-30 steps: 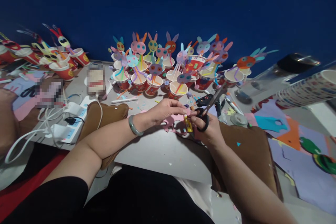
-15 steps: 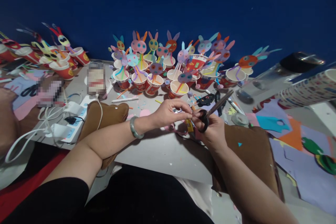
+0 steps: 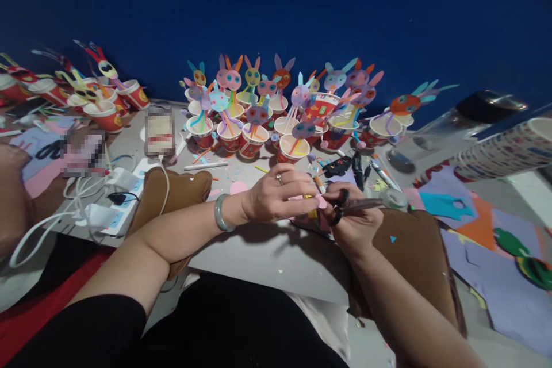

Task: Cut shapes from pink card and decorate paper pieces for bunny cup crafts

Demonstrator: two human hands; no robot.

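My left hand (image 3: 282,192), with a ring on it and a bangle (image 3: 223,213) at the wrist, is closed with its fingertips on a small pink paper piece (image 3: 321,201). Close beside it, my right hand (image 3: 356,221) is wrapped round a pair of scissors (image 3: 362,204). The black handle loops face my left hand and the blades point right, away from the paper. Both hands meet above the table's middle, and the right fingertips come close to the paper; whether they grip it too is partly hidden.
Behind my hands stand several red paper cups (image 3: 293,148) with paper rabbit heads. To the right are a clear bottle (image 3: 426,141), stacked cups (image 3: 509,149), a tape roll (image 3: 394,198) and coloured sheets (image 3: 495,276). Brown cushions (image 3: 414,259) lie under my arms; a power strip (image 3: 129,201) is left.
The scissors have swung from pointing up and right to lying nearly level. My left hand has turned its back upward, and the pink paper now shows between the hands.
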